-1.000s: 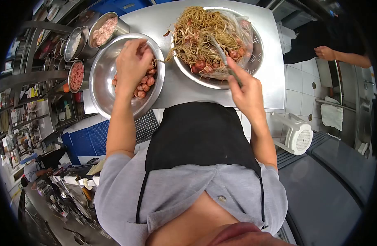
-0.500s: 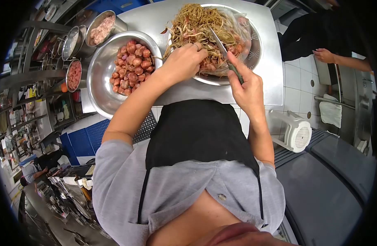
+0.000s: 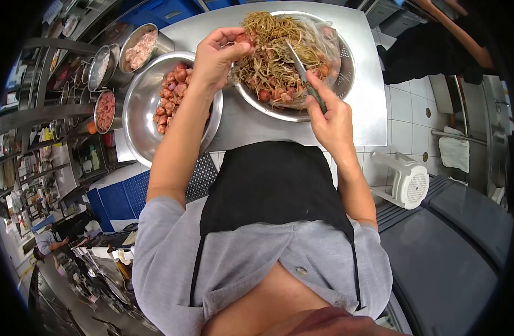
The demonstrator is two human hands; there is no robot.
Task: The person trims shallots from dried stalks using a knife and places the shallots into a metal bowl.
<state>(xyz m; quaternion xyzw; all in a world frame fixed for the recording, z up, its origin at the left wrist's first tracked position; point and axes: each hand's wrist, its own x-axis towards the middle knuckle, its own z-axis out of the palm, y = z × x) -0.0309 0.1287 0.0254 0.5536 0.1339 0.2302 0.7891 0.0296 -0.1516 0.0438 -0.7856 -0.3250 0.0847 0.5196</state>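
Raised at the colander's left side, my left hand [image 3: 216,56] pinches a reddish-brown shallot [image 3: 246,39] between thumb and fingers. My right hand [image 3: 332,119] grips a knife [image 3: 299,64] by its dark green handle, the blade pointing up and left over the dry stalks [image 3: 273,47]. Beneath the knife, a perforated metal colander [image 3: 346,78] holds a clear plastic bag [image 3: 327,42] with shallots and tangled stalks. To the left stands a steel bowl [image 3: 140,106] with many trimmed shallots [image 3: 170,92], partly hidden by my left forearm.
Both vessels rest on a steel table [image 3: 257,131]. Beyond the bowl are pots of minced meat [image 3: 106,112] and pale meat [image 3: 142,50]. A white plastic stool [image 3: 411,185] stands at the right. Another person in dark clothes [image 3: 425,47] is at the upper right.
My left hand has lifted from the stalks in the colander, moving up and left, and now shows a shallot in its fingers. The knife stays in my right hand, nearly in place.
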